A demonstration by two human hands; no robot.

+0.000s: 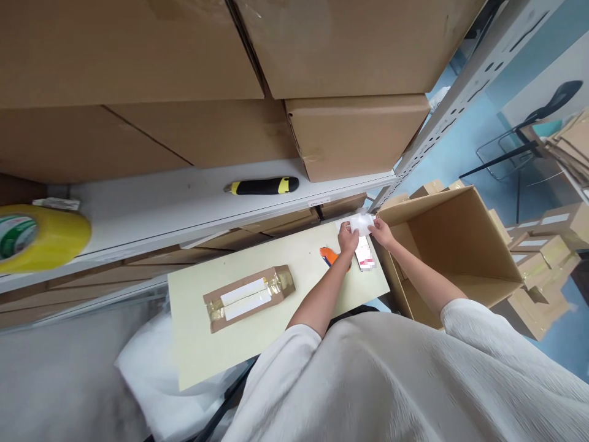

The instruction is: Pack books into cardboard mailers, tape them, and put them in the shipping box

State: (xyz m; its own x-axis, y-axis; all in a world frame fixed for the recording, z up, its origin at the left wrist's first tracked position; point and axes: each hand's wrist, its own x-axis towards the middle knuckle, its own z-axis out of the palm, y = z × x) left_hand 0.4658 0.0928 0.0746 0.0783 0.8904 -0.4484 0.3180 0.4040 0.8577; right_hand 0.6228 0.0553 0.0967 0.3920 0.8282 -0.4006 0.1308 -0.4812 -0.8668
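My left hand [348,238] and my right hand [381,232] are at the far right end of a pale table. Between them they pinch a small white slip of paper [361,223], one hand at each side; its print is too blurred to read. Just under it on the table lies a white printed sheet [364,253] with a pink mark. Beside my left forearm is an orange and dark blue tool [328,255], partly hidden by the arm. A long, flat brown cardboard package [249,299], taped at both ends and bearing white labels, rests to the left on the table.
Above the table [193,350] runs a grey shelf [161,209] with large cardboard boxes [359,132], a black and yellow utility knife [264,185] and a yellow tape roll [50,236]. An open carton [455,239] stands at the right. White wrapping [151,368] hangs below the table's left end.
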